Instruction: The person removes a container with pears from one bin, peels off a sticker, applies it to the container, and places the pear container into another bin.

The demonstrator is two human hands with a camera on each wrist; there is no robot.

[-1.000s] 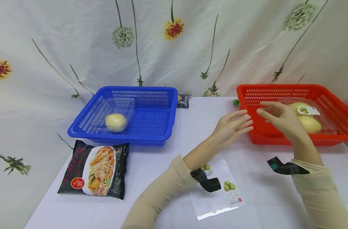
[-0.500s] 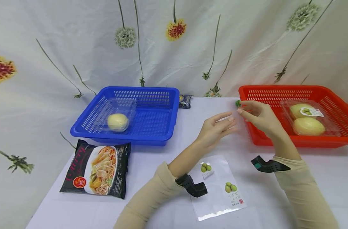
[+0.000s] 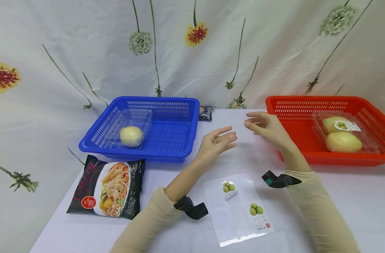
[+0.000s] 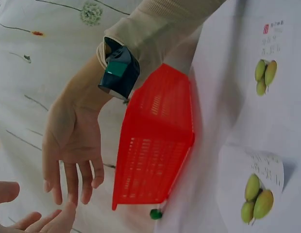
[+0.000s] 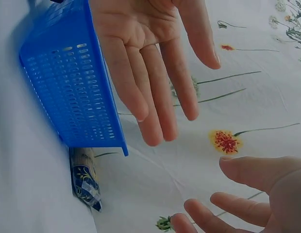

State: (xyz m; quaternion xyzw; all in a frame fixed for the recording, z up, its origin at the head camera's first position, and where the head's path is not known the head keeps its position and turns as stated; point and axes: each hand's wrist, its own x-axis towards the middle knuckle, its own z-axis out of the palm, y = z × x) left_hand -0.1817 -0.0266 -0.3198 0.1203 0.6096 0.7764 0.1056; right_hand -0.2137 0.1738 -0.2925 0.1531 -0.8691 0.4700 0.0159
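Compared with the earlier frame, the left hand (image 3: 211,149) and right hand (image 3: 269,130) have swung leftward from the red basket (image 3: 338,160) to mid-frame, both released with fingers loosely bent above the table. At right, that basket contains a labelled clear box (image 3: 370,143) with two pale yellow fruits (image 3: 344,142); left of centre, the blue basket (image 3: 171,135) contains a clear tub (image 3: 141,116) with one fruit (image 3: 131,135). A printed sheet (image 3: 230,218) lies lower centre.

A creased, off-white fabric backdrop (image 3: 100,70) is hung behind and along the left of a flat, white worktop (image 3: 363,196). The cloth is printed with thin-stemmed, pale dandelion heads (image 3: 140,43) and yellow-and-red flowers (image 3: 196,34). Soft shadows are cast across the worktop.
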